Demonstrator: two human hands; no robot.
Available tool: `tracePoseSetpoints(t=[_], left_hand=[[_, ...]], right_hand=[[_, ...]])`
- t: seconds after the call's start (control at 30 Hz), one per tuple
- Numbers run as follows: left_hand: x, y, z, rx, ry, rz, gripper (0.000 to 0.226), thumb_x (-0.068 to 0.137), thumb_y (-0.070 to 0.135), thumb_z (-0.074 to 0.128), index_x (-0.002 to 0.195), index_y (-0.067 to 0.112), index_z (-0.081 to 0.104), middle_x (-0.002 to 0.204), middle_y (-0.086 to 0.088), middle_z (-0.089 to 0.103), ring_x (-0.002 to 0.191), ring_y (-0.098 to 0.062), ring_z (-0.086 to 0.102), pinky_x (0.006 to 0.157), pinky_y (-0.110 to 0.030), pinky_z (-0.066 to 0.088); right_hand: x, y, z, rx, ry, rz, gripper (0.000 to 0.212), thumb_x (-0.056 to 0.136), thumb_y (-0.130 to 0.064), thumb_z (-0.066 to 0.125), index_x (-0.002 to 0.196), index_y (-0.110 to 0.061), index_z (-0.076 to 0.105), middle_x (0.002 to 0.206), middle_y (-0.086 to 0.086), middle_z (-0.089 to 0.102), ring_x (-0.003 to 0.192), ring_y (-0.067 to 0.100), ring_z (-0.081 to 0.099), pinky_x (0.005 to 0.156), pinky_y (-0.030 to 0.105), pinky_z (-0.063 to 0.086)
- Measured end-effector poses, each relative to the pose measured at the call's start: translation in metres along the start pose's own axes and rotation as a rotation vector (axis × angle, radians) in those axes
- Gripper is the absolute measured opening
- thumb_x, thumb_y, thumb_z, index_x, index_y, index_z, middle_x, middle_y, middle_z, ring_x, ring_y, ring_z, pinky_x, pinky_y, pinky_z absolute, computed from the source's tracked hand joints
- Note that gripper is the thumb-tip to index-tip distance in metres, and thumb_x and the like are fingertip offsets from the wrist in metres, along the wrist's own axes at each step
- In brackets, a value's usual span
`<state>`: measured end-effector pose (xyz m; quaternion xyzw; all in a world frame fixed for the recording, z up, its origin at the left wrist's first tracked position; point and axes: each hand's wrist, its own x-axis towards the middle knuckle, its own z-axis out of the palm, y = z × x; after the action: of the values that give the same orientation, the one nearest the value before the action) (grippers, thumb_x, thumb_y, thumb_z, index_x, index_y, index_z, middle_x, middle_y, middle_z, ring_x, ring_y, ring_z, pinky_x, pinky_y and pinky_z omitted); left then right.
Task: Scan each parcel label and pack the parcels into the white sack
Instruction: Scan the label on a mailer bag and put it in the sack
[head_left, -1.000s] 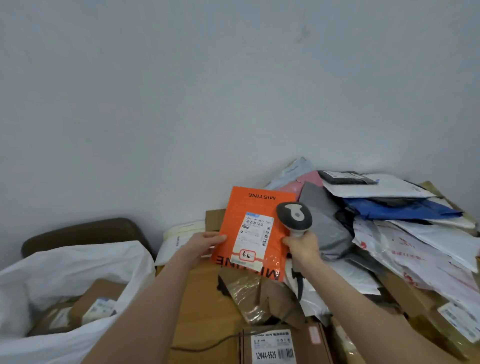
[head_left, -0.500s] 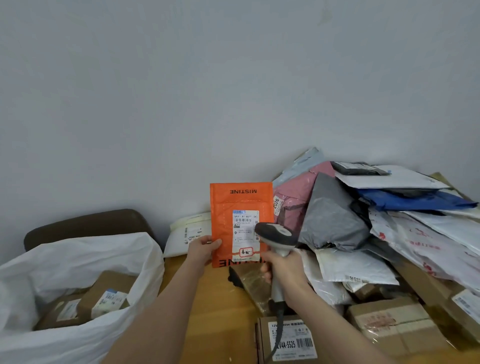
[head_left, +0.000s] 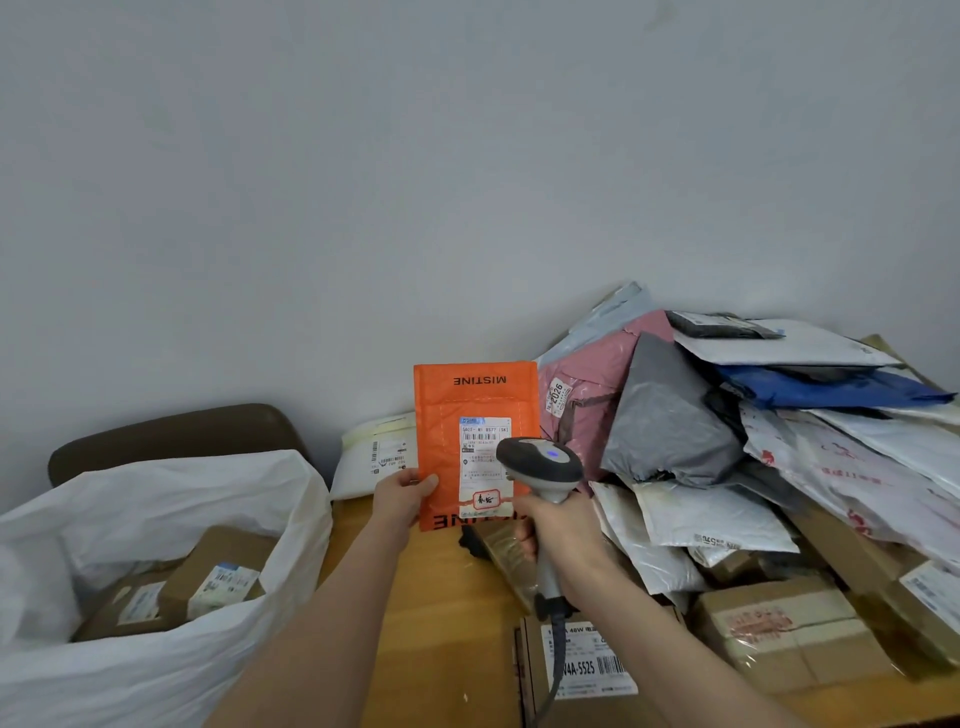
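The left hand (head_left: 402, 491) holds an orange parcel (head_left: 452, 410) upright above the table (head_left: 441, 597), thumb pressed on the front near the lower left edge and the other fingers hidden behind it. The parcel is upside down, its printed name reading inverted at the top, and its white label (head_left: 485, 460) faces the camera. The right hand (head_left: 563, 540) is wrapped tightly round the handle of a grey scanner (head_left: 540, 465), whose head sits just in front of the label's lower right part and shows a small blue light on its back. The scanner's cable (head_left: 558, 670) hangs down past a cardboard box (head_left: 597, 675) at the near edge. To the left stands the white sack (head_left: 291, 499), its mouth open, with brown boxes (head_left: 228, 561) lying inside. A brown chair back (head_left: 171, 436) shows behind the sack. A white padded envelope (head_left: 379, 452) lies behind the left hand against the wall. To the right a heap of parcels covers the table: a pink bag (head_left: 592, 384) just beside the orange parcel, a grey bag (head_left: 670, 421), a blue bag (head_left: 821, 387), white bags and taped boxes.
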<state>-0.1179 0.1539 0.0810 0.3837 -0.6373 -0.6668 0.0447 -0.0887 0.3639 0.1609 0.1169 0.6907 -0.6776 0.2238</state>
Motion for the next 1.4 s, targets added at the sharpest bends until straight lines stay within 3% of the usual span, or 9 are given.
tracePoseSetpoints(t=[0.27,0.47,0.7,0.83,0.93,1.03,1.17,1.3,1.4], left_hand=[[-0.007,0.002,-0.008,-0.019,0.031,0.003,0.027,0.089,0.012,0.065,0.115,0.013,0.057,0.107,-0.006,0.061,0.092,-0.022,0.059,0.073,-0.033,0.050],[-0.028,0.004,-0.052,-0.022,0.146,0.046,0.013,0.090,0.014,0.064,0.085,0.022,0.056,0.089,-0.003,0.065,0.077,-0.016,0.064,0.060,-0.027,0.049],[-0.050,-0.007,-0.162,0.045,0.420,0.087,0.015,0.090,0.014,0.064,0.104,0.009,0.061,0.098,-0.009,0.066,0.086,-0.025,0.066,0.070,-0.035,0.055],[-0.037,-0.002,-0.243,0.161,0.586,0.159,0.004,0.091,0.016,0.062,0.093,0.015,0.059,0.099,-0.008,0.066,0.087,-0.025,0.064,0.081,-0.039,0.053],[-0.009,0.003,-0.303,0.367,0.630,0.257,0.003,0.094,0.022,0.058,0.096,0.021,0.058,0.098,-0.001,0.065,0.085,-0.020,0.064,0.075,-0.032,0.052],[0.032,0.000,-0.364,0.650,0.609,0.322,0.006,0.097,0.029,0.052,0.096,0.030,0.058,0.088,0.011,0.062,0.074,-0.008,0.061,0.060,-0.017,0.043],[0.080,-0.016,-0.432,0.977,0.527,0.263,0.014,0.098,0.030,0.049,0.104,0.030,0.061,0.096,0.008,0.062,0.086,-0.014,0.061,0.081,-0.030,0.051],[0.112,-0.039,-0.461,1.418,0.186,0.154,0.021,0.091,0.023,0.049,0.105,0.030,0.064,0.105,0.004,0.065,0.094,-0.019,0.060,0.078,-0.030,0.046],[0.128,-0.064,-0.453,1.521,-0.039,0.083,0.022,0.088,0.018,0.052,0.103,0.026,0.066,0.106,0.001,0.064,0.098,-0.019,0.060,0.078,-0.032,0.047]], right_hand=[[0.009,0.002,0.001,0.034,-0.007,-0.048,0.011,0.081,-0.003,0.064,0.070,0.001,0.064,0.053,0.010,0.060,0.041,0.017,0.050,0.046,0.027,0.044],[0.022,-0.001,0.033,-0.025,-0.098,-0.087,0.008,0.081,-0.003,0.064,0.073,-0.001,0.063,0.046,0.001,0.059,0.039,0.012,0.052,0.044,0.025,0.044],[0.018,0.006,0.120,-0.062,-0.343,-0.073,0.011,0.082,-0.002,0.065,0.072,-0.004,0.061,0.049,0.004,0.060,0.042,0.013,0.053,0.046,0.026,0.046],[0.016,0.015,0.184,-0.069,-0.387,-0.037,0.006,0.081,-0.002,0.065,0.077,-0.004,0.062,0.051,0.005,0.060,0.046,0.016,0.053,0.050,0.029,0.047],[0.027,0.025,0.240,-0.098,-0.377,-0.014,0.005,0.081,-0.003,0.065,0.078,-0.001,0.063,0.053,0.008,0.062,0.046,0.017,0.053,0.050,0.028,0.047],[0.040,0.041,0.303,-0.134,-0.335,0.003,0.006,0.081,-0.002,0.064,0.075,-0.001,0.062,0.050,0.008,0.062,0.042,0.016,0.053,0.047,0.027,0.045],[0.051,0.072,0.376,-0.227,-0.339,0.038,0.008,0.080,-0.007,0.068,0.073,-0.004,0.064,0.053,0.008,0.063,0.046,0.019,0.055,0.054,0.031,0.045],[0.059,0.098,0.417,-0.261,-0.312,0.115,0.006,0.079,-0.003,0.066,0.076,-0.002,0.062,0.047,0.003,0.058,0.036,0.012,0.052,0.040,0.021,0.041],[0.067,0.112,0.432,-0.298,-0.304,0.163,0.009,0.081,-0.004,0.066,0.075,-0.004,0.060,0.047,0.002,0.058,0.037,0.011,0.051,0.040,0.021,0.042]])
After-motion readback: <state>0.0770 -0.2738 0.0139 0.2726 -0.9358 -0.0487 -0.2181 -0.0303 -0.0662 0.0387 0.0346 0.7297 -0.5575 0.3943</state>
